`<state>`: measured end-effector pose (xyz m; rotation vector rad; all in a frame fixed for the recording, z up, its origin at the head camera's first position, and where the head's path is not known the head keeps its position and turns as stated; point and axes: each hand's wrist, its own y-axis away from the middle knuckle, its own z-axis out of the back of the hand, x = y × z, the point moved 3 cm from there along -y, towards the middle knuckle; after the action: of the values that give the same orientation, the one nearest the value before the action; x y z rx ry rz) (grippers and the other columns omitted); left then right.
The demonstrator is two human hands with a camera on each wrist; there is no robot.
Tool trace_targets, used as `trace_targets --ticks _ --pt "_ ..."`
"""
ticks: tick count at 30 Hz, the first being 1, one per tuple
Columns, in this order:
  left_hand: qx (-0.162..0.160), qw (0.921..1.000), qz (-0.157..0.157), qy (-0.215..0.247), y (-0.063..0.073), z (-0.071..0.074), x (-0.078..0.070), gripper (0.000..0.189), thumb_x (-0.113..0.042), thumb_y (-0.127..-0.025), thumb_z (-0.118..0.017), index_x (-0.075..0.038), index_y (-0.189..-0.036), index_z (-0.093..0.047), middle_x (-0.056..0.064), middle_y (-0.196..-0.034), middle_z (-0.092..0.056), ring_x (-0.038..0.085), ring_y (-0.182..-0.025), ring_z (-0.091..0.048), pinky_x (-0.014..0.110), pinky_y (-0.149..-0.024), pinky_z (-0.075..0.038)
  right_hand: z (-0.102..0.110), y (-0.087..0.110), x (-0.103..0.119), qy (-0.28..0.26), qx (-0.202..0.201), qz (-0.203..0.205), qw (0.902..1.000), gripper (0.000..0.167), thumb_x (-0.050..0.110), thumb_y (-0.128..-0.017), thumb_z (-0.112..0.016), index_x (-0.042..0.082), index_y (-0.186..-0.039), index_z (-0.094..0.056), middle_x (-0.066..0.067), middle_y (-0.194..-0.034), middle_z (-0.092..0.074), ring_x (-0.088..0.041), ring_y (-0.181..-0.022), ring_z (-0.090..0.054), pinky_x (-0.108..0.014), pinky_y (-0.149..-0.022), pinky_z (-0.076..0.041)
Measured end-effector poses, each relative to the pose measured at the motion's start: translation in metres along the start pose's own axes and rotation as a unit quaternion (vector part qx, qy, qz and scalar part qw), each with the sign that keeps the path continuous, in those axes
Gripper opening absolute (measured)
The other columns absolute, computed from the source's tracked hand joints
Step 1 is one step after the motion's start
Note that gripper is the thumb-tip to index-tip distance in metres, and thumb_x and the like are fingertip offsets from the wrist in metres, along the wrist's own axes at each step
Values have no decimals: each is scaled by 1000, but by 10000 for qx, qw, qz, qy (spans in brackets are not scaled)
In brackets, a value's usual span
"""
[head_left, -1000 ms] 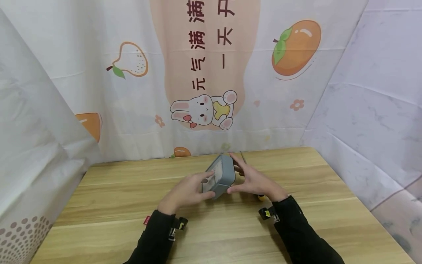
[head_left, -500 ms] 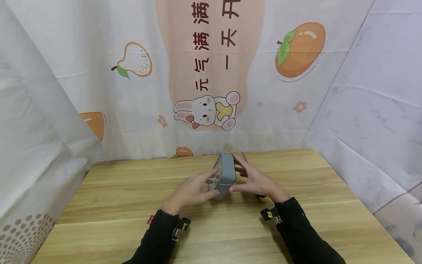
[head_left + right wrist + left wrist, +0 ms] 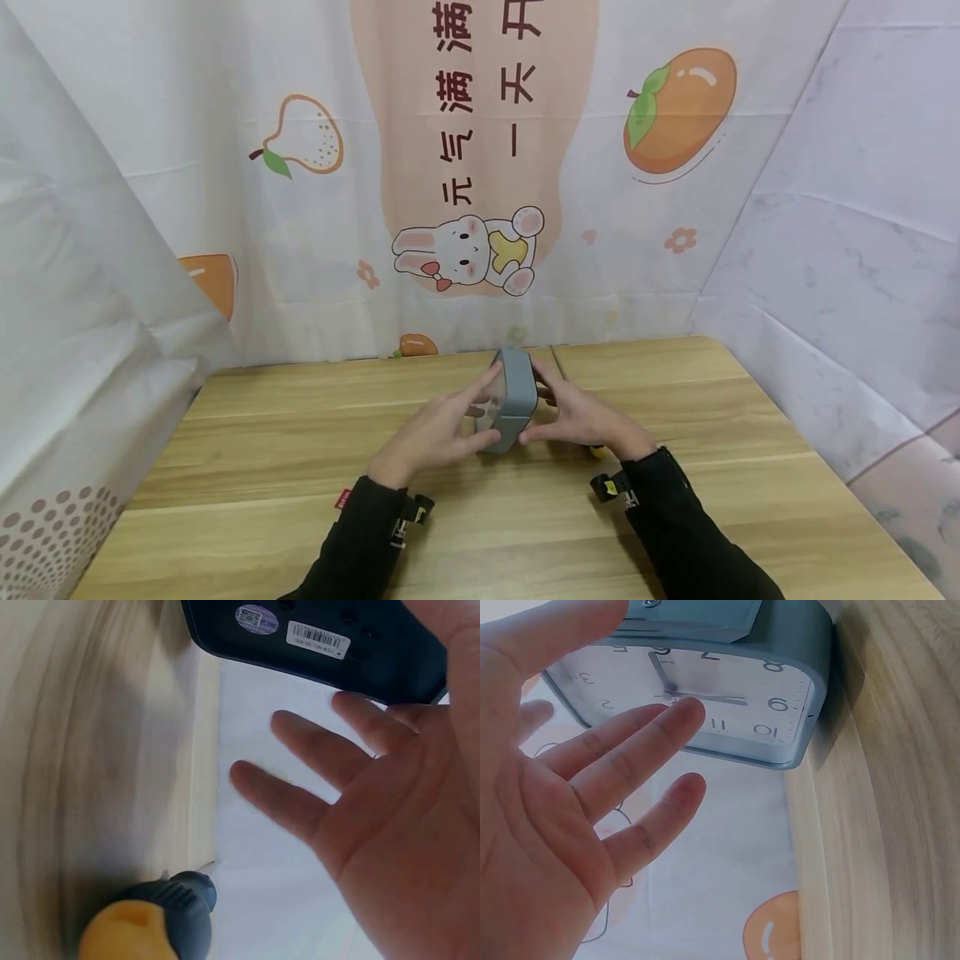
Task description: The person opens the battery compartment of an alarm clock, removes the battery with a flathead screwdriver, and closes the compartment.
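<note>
A grey-blue alarm clock (image 3: 516,392) stands on its side at the far middle of the table, its base facing me. Its white dial (image 3: 705,690) faces left, toward my left hand (image 3: 429,429). That hand's fingers are spread and fairly straight across the dial, the thumb beside the base. A small screw (image 3: 652,603) shows on the base. My right hand (image 3: 581,414) is at the clock's black back (image 3: 300,664), fingers extended, thumb near the lower edge. A yellow-and-black screwdriver (image 3: 146,922) lies on the table, largely hidden by my right hand in the head view.
The wooden table (image 3: 300,450) ends at a white printed curtain (image 3: 315,242) close behind the clock. More hanging cloth (image 3: 855,208) borders the right side, and pale cloth (image 3: 82,292) drapes along the left.
The clock has turned from a tilt to a more upright stance. My left fingers have shifted slightly up and over the dial; the right hand has barely moved.
</note>
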<state>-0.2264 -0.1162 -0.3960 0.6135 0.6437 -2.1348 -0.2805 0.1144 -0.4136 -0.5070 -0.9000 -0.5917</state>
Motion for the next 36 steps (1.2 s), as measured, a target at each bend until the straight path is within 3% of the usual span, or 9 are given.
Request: trace_targets --ticks 6,13,15,18,20,22,25,29,36 --pt "-88 9991 -210 -355 0 0 0 85 -32 -96 -72 -37 -163 -20 8 -145 -57 20 -100 -71 30 -77 -54 -6 -4 -2 -10 192 222 9996 114 21 -81 -88 30 -162 -8 0 -157 -30 -22 -139 -41 -48 -113 -35" --pt "-140 9989 -336 -309 -1 -2 -1 85 -31 -97 -71 -36 -163 -19 6 -158 -41 22 -111 -67 38 -91 -53 -9 -4 -2 82 224 308 9992 116 21 -82 -87 28 -163 -5 -2 -156 -33 -22 -137 -43 -49 -111 -37" --pt "-149 9989 -350 -264 -1 -3 -1 85 -29 -98 -70 -36 -164 -17 10 -161 -35 22 -106 -68 35 -83 -54 -9 -4 -1 110 248 271 9993 116 22 -83 -87 28 -163 -3 -2 -158 -30 -22 -140 -40 -49 -112 -35" --pt "-132 9992 -297 -219 -1 -3 -1 87 -26 -98 -70 -37 -164 -14 14 -164 -26 17 -82 -67 26 -63 -47 -11 -5 -1 185 304 187 9992 114 24 -85 -85 28 -163 -3 -1 -161 -27 -20 -145 -35 -48 -114 -32" --pt "-115 9995 -252 -175 -2 -3 -1 88 -24 -97 -69 -37 -164 -13 14 -165 -23 17 -84 -68 24 -53 -39 -12 -6 -2 229 337 149 9991 112 26 -85 -84 29 -163 -3 1 -163 -26 -18 -147 -32 -47 -115 -31" --pt "-96 9997 -211 -99 -2 -4 -1 88 -22 -97 -69 -36 -164 -13 13 -165 -23 18 -94 -70 24 -58 -43 -12 -6 -2 278 350 122 9989 111 26 -86 -84 30 -163 -4 2 -163 -26 -17 -147 -30 -46 -116 -30" --pt "-85 9998 -149 76 -2 -5 -2 88 -20 -97 -69 -35 -163 -14 10 -164 -28 25 -121 -63 31 -78 -53 -13 -6 -3 303 356 98 9989 113 25 -86 -84 29 -164 -3 1 -164 -26 -20 -148 -30 -48 -116 -30" --pt "-83 9998 -81 137 -3 -8 -4 86 -20 -97 -69 -34 -162 -15 9 -160 -37 28 -122 -63 42 -97 -50 -12 -4 -4 374 358 -67 9986 110 29 -85 -84 23 -164 -7 -1 -158 -35 -21 -145 -35 -48 -115 -32" --pt "-36 9996 -17 288 -2 -9 -5 84 -35 -98 -70 -36 -162 -15 9 -161 -36 27 -124 -62 46 -103 -46 -12 -4 -6 538 378 -217 9976 103 34 -84 -85 16 -161 -18 -1 -146 -44 -19 -136 -45 -43 -112 -38"
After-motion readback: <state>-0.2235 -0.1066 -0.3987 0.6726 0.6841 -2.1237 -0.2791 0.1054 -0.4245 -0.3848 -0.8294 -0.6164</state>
